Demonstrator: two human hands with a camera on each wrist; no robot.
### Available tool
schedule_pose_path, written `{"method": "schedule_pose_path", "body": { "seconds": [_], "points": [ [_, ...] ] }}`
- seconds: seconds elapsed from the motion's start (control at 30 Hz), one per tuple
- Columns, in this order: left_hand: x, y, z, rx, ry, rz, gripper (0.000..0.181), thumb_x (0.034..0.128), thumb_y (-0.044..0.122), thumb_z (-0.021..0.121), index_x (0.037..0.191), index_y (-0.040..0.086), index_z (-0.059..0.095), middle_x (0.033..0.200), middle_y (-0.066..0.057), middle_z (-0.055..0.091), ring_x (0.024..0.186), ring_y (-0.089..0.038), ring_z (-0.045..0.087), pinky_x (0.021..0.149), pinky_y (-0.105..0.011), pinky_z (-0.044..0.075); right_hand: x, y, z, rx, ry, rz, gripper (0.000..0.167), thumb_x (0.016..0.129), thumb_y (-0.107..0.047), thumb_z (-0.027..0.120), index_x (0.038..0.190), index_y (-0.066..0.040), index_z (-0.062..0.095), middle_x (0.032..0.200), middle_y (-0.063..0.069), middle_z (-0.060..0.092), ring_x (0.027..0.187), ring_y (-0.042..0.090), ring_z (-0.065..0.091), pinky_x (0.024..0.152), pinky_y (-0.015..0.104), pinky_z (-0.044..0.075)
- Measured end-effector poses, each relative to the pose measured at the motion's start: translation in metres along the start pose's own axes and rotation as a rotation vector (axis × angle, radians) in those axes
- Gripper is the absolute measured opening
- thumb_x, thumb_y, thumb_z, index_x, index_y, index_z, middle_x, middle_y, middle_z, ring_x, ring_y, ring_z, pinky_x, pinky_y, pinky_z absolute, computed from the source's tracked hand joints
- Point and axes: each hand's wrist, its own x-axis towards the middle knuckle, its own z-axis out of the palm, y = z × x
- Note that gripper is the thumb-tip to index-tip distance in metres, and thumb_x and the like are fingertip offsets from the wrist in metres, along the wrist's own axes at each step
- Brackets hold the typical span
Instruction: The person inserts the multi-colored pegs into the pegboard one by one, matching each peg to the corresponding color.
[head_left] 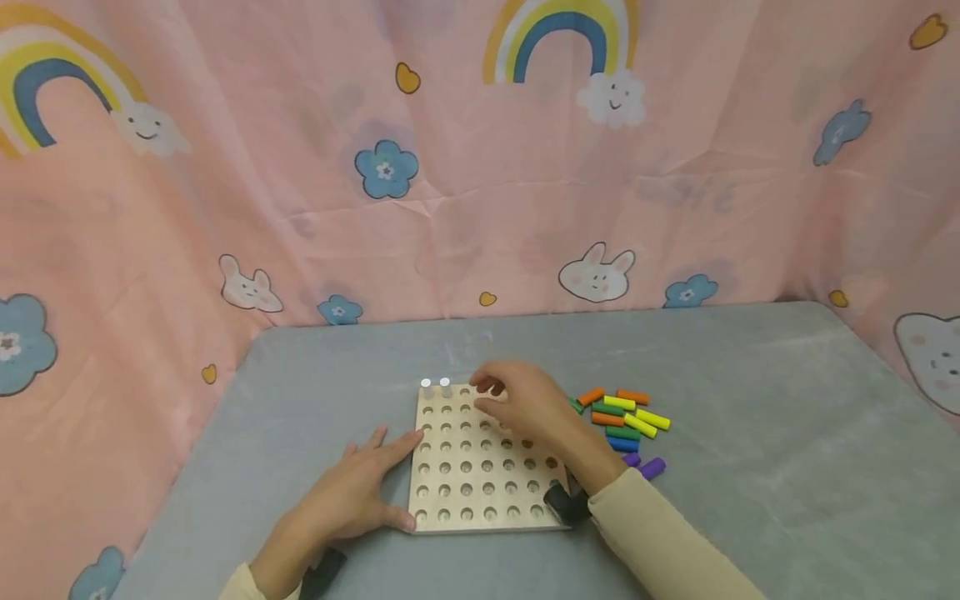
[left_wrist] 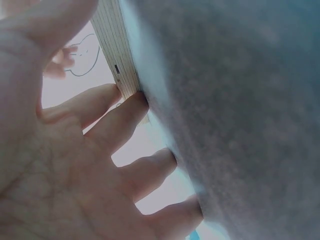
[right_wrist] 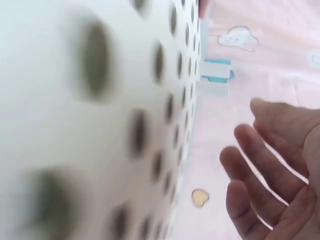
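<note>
A pale wooden board (head_left: 477, 479) with rows of round holes lies on the table. Two white pegs (head_left: 445, 387) stand upright in its back left corner; the right wrist view shows the white pegs (right_wrist: 215, 89) beyond the fingers. My left hand (head_left: 348, 492) is spread along the board's left side, thumb at the front corner. In the left wrist view, fingertips of the left hand (left_wrist: 95, 145) touch the board's edge (left_wrist: 117, 55) and the table. Over the back right part of the board hovers my right hand (head_left: 536, 408). The right hand (right_wrist: 275, 170) holds nothing, its fingers loosely bent and apart.
Loose pegs in orange, yellow, green, blue and purple lie in a pile (head_left: 622, 421) just right of the board. The grey table (head_left: 750, 467) extends around them. A pink patterned curtain (head_left: 465, 242) hangs behind and at the sides.
</note>
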Motion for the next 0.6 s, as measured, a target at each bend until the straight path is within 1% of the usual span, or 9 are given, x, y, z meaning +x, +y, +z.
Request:
{"method": "schedule_pose_path", "body": {
  "seconds": [0.1, 0.2, 0.33, 0.4, 0.47, 0.6],
  "points": [
    [0.001, 0.000, 0.001, 0.002, 0.002, 0.004, 0.112, 0.0527, 0.046, 0.091, 0.152, 0.031, 0.042, 0.157, -0.010, 0.042, 0.151, -0.040, 0.026, 0.116, -0.071, 0.021, -0.023, 0.009, -0.005, 0.003, 0.030, 0.056, 0.026, 0.092, -0.027, 0.072, 0.117, -0.022, 0.071, 0.111, -0.006, 0.071, 0.102, 0.015, 0.064, 0.085, 0.037, 0.055],
    [-0.001, -0.003, -0.001, 0.012, 0.011, 0.014, 0.112, 0.0524, 0.047, 0.091, 0.152, 0.029, 0.042, 0.157, -0.007, 0.044, 0.151, -0.039, 0.026, 0.118, -0.069, 0.020, -0.040, 0.017, -0.009, -0.004, 0.055, 0.096, 0.025, 0.091, -0.027, 0.073, 0.116, -0.024, 0.071, 0.111, -0.008, 0.071, 0.101, 0.014, 0.064, 0.081, 0.036, 0.054],
    [-0.002, -0.006, -0.003, 0.017, 0.014, 0.011, 0.112, 0.0527, 0.048, 0.091, 0.152, 0.029, 0.042, 0.156, -0.004, 0.045, 0.152, -0.037, 0.026, 0.119, -0.067, 0.019, -0.060, 0.030, -0.015, -0.048, 0.090, 0.098, 0.024, 0.089, -0.026, 0.075, 0.113, -0.023, 0.072, 0.110, -0.007, 0.072, 0.096, 0.014, 0.066, 0.072, 0.033, 0.052],
    [-0.002, -0.007, -0.003, 0.018, 0.014, 0.006, 0.112, 0.0531, 0.048, 0.091, 0.152, 0.030, 0.042, 0.157, -0.004, 0.044, 0.152, -0.037, 0.025, 0.119, -0.067, 0.019, -0.067, 0.037, -0.018, -0.081, 0.102, 0.107, 0.026, 0.088, -0.026, 0.076, 0.113, -0.024, 0.072, 0.109, -0.006, 0.072, 0.095, 0.014, 0.066, 0.072, 0.033, 0.052],
    [-0.001, -0.007, -0.002, 0.022, 0.010, 0.008, 0.111, 0.0538, 0.049, 0.090, 0.152, 0.031, 0.042, 0.157, -0.004, 0.044, 0.152, -0.037, 0.025, 0.119, -0.067, 0.019, -0.072, 0.045, -0.020, -0.107, 0.110, 0.132, 0.027, 0.087, -0.026, 0.077, 0.113, -0.024, 0.072, 0.109, -0.005, 0.072, 0.095, 0.015, 0.067, 0.071, 0.034, 0.053],
    [0.000, -0.005, 0.000, 0.019, 0.001, 0.018, 0.111, 0.0540, 0.051, 0.089, 0.152, 0.032, 0.041, 0.158, -0.007, 0.042, 0.152, -0.039, 0.025, 0.117, -0.069, 0.021, -0.076, 0.057, -0.021, -0.118, 0.121, 0.181, 0.030, 0.086, -0.025, 0.079, 0.114, -0.022, 0.072, 0.111, -0.003, 0.073, 0.098, 0.018, 0.068, 0.079, 0.041, 0.056]
  ]
}}
